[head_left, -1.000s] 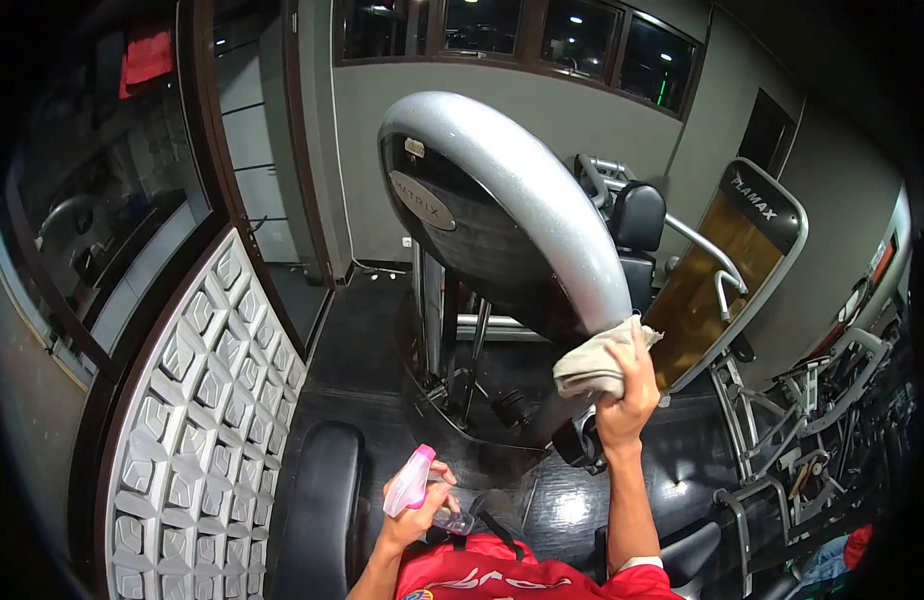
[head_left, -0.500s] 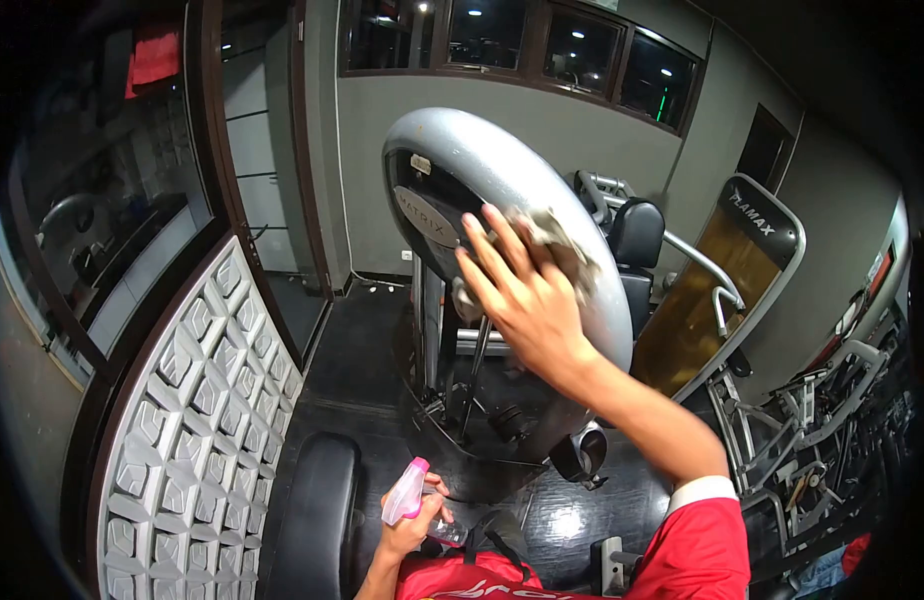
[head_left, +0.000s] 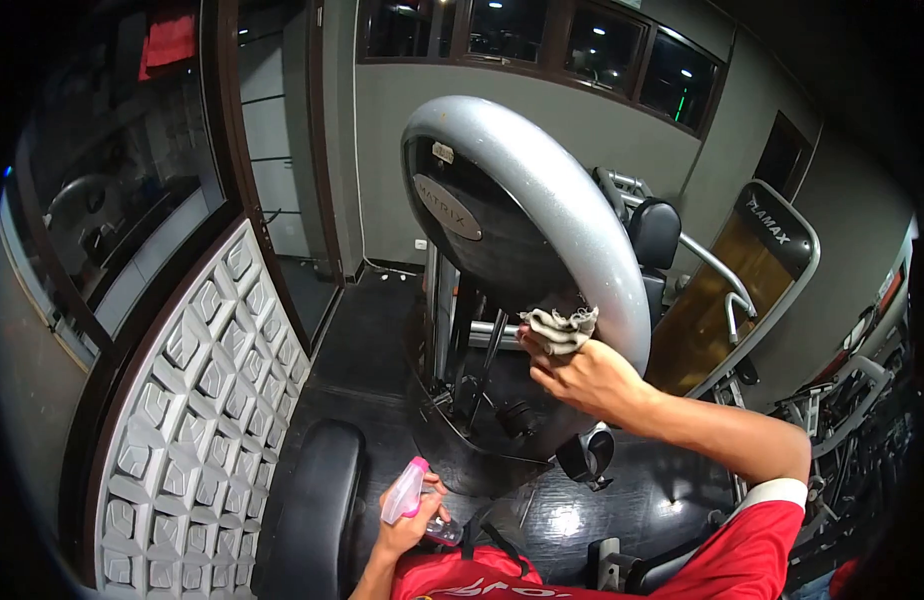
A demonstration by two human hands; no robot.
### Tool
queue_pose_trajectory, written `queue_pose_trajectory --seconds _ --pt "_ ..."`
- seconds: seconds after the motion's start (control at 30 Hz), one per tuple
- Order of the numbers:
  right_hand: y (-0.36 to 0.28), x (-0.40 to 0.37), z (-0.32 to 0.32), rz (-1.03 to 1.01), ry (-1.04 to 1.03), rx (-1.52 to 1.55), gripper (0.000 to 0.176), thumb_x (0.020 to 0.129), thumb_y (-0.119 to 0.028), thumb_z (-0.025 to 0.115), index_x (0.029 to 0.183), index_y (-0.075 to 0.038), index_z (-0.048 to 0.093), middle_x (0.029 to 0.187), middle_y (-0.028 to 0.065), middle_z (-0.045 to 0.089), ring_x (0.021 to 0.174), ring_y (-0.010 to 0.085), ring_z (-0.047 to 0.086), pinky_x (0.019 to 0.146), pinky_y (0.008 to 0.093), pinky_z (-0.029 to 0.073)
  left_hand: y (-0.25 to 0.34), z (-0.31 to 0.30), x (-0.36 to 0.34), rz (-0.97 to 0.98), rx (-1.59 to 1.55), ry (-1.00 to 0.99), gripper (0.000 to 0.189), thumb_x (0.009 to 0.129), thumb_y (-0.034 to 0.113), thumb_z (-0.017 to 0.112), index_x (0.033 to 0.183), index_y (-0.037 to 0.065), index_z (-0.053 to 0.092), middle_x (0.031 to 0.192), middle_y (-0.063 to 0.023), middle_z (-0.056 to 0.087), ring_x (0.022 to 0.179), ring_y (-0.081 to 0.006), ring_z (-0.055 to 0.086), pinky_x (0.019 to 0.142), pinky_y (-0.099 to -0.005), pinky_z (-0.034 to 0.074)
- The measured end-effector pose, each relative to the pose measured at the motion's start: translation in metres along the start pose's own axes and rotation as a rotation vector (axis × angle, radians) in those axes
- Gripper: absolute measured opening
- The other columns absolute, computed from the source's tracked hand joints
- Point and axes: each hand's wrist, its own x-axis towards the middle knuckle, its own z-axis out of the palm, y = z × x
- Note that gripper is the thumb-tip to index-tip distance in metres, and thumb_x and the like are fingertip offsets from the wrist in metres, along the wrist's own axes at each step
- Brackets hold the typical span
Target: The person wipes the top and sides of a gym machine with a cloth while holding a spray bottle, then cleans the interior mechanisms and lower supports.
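Observation:
My right hand (head_left: 594, 382) grips a crumpled grey cloth (head_left: 559, 330) against the lower edge of the machine's oval cover. The cover has a silver rim (head_left: 542, 160) and a dark panel (head_left: 512, 262) with a MATRIX badge. Low in the view, close to my body, my left hand (head_left: 414, 515) is wrapped round a clear spray bottle (head_left: 404, 492) with a pink and white head.
A black padded bench (head_left: 325, 500) is at the lower left, beside a white patterned panel (head_left: 197, 400). Behind the cover are a black seat (head_left: 656, 233) and a PLAMAX machine (head_left: 742, 290). More metal equipment lines the right side.
My right hand has moved down the cover with the cloth, its spread fingers now curled round it. My left hand keeps the bottle in about the same place. The view has shifted slightly.

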Motion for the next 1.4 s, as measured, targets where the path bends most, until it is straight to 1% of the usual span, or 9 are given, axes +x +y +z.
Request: queue_pose_trajectory --seconds 0.2,0.3,0.53,0.7,0.93,1.07,1.2,1.33,1.4 --pt "0.054 0.039 -0.036 0.475 0.464 0.097 0.036 0.073 -0.019 0.056 0.106 -0.003 0.058 0.138 0.0163 0.043 0.127 0.0279 0.042 0.104 0.0386 0.034 0.008 0.001 0.001 0.077 0.034 -0.018 0.023 0.086 -0.003 0.056 0.108 -0.008 0.050 0.088 -0.0147 0.061 0.064 -0.0188 0.064 0.059 -0.0295 0.053" --pt "0.045 0.048 -0.028 0.387 0.399 0.035 0.035 0.075 -0.019 0.055 0.107 -0.005 0.056 0.137 0.0150 0.044 0.127 0.0257 0.042 0.106 0.0396 0.033 0.006 -0.001 -0.001 0.065 0.052 -0.017 0.024 0.085 -0.002 0.057 0.107 -0.008 0.050 0.089 -0.0152 0.061 0.064 -0.0195 0.065 0.060 -0.0295 0.053" --pt "0.000 -0.007 -0.009 -0.134 -0.177 -0.134 0.039 0.080 -0.026 0.051 0.114 -0.007 0.057 0.136 0.0141 0.046 0.128 0.0226 0.041 0.105 0.0334 0.030 0.005 -0.011 -0.005 0.044 0.071 0.021 0.023 0.085 -0.002 0.057 0.107 -0.008 0.050 0.088 -0.0154 0.061 0.065 -0.0196 0.065 0.060 -0.0292 0.053" --pt "0.013 -0.003 -0.022 0.068 0.122 0.093 0.035 0.080 -0.023 0.052 0.111 -0.007 0.058 0.133 0.0167 0.048 0.128 0.0263 0.040 0.105 0.0360 0.032 0.003 -0.016 -0.002 0.057 0.179 -0.044 0.028 0.086 -0.002 0.055 0.112 -0.005 0.047 0.092 -0.0168 0.058 0.063 -0.0237 0.063 0.059 -0.0358 0.055" --pt "0.076 0.049 -0.050 0.524 0.612 0.053 0.029 0.075 -0.017 0.057 0.098 -0.002 0.059 0.124 0.0179 0.053 0.121 0.0294 0.047 0.102 0.0416 0.037 0.004 -0.001 0.009 0.015 0.076 -0.050 0.023 0.085 -0.002 0.057 0.107 -0.007 0.051 0.087 -0.0140 0.061 0.065 -0.0182 0.065 0.060 -0.0286 0.053" --pt "0.081 0.070 -0.043 0.413 0.530 -0.023 0.027 0.077 -0.018 0.055 0.099 -0.004 0.060 0.125 0.0156 0.054 0.121 0.0265 0.048 0.098 0.0364 0.040 0.004 0.003 0.010 0.027 0.088 -0.074 0.025 0.084 -0.004 0.058 0.107 -0.006 0.051 0.087 -0.0140 0.061 0.065 -0.0178 0.065 0.059 -0.0279 0.052" --pt "0.016 0.077 -0.013 0.137 -0.070 0.211 0.032 0.083 -0.024 0.048 0.102 -0.005 0.064 0.124 0.0181 0.054 0.117 0.0307 0.050 0.104 0.0454 0.033 0.007 0.000 0.010 0.056 0.085 -0.062 0.025 0.084 -0.005 0.058 0.107 -0.005 0.052 0.087 -0.0139 0.061 0.064 -0.0171 0.065 0.059 -0.0275 0.052" --pt "0.025 0.069 -0.018 0.115 -0.075 0.192 0.030 0.079 -0.024 0.052 0.100 -0.006 0.065 0.118 0.0154 0.058 0.117 0.0281 0.049 0.106 0.0410 0.031 0.007 -0.004 0.012 0.065 0.100 -0.033 0.024 0.084 -0.005 0.058 0.107 -0.005 0.051 0.086 -0.0138 0.061 0.064 -0.0170 0.064 0.059 -0.0271 0.052" --pt "0.046 0.075 -0.024 0.200 0.281 0.022 0.031 0.079 -0.023 0.052 0.100 -0.003 0.065 0.117 0.0180 0.058 0.119 0.0311 0.048 0.103 0.0399 0.034 0.008 -0.004 0.012 0.073 0.067 0.017 0.024 0.084 -0.004 0.058 0.107 -0.006 0.051 0.086 -0.0136 0.061 0.063 -0.0167 0.064 0.059 -0.0268 0.052"
